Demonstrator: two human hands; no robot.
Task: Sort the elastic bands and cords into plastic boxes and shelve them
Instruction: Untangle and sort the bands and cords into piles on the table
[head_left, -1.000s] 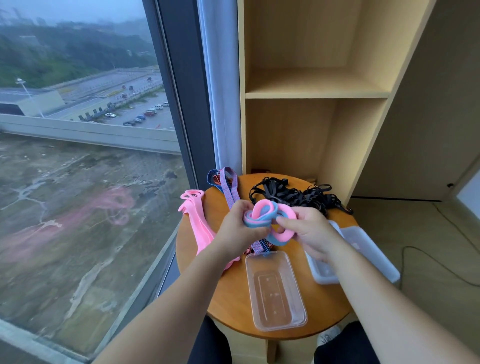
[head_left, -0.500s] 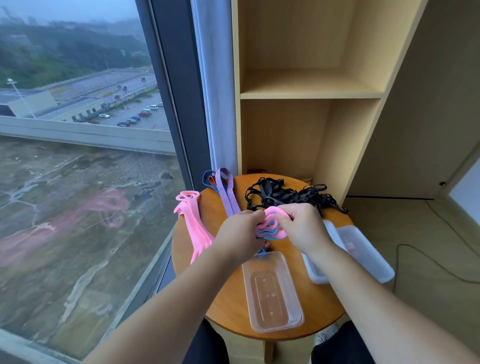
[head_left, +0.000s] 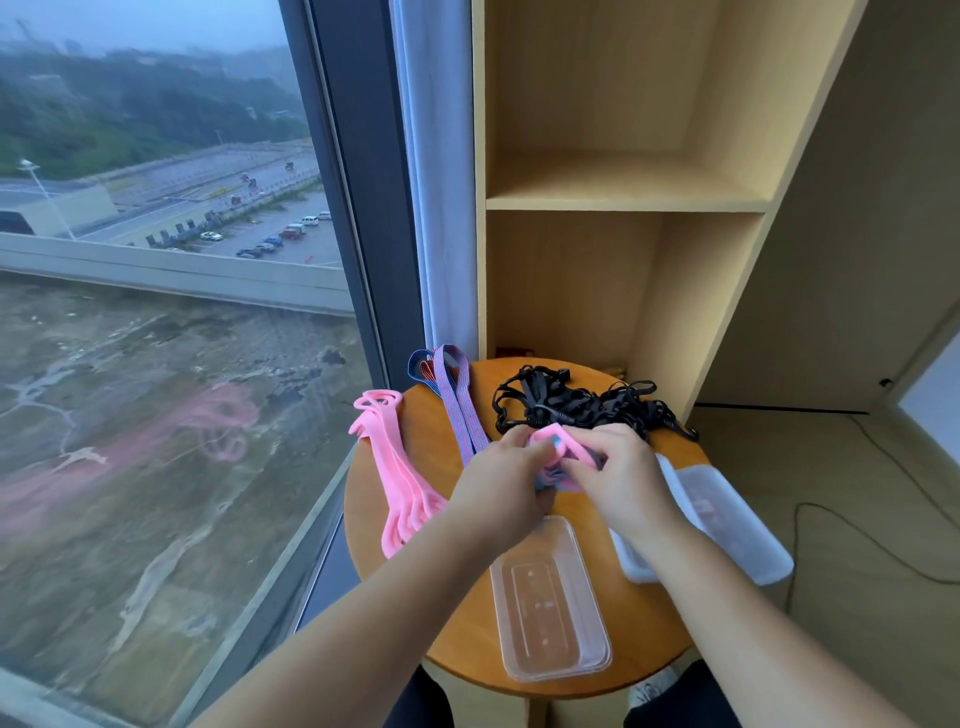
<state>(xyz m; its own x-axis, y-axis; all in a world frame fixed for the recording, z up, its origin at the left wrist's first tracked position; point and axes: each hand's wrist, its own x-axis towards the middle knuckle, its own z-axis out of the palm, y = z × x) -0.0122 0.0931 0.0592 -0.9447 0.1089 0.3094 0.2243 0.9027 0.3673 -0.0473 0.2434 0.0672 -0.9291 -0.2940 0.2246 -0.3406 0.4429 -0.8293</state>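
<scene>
Above the middle of the round wooden table (head_left: 395, 525), my left hand (head_left: 498, 480) and my right hand (head_left: 615, 475) both grip a folded pink and blue elastic band (head_left: 556, 441), bunched small between the fingers. Just below the hands lies a clear plastic box (head_left: 550, 597) with nothing in it. At the table's right edge sits a second, frosted plastic box (head_left: 727, 525), partly hidden by my right forearm. Pink bands (head_left: 395, 467) lie at the left, a striped purple strap (head_left: 457, 405) behind them, and a tangle of black cords (head_left: 571, 402) at the back.
A wooden shelf unit (head_left: 623, 202) with two open compartments stands right behind the table. A large window (head_left: 156, 312) and its dark frame run along the left. A thin cable (head_left: 857, 530) trails on the floor at the right.
The band was a wide open loop held between my hands. My hands have closed together and folded it into a small bunch, lower and nearer the table.
</scene>
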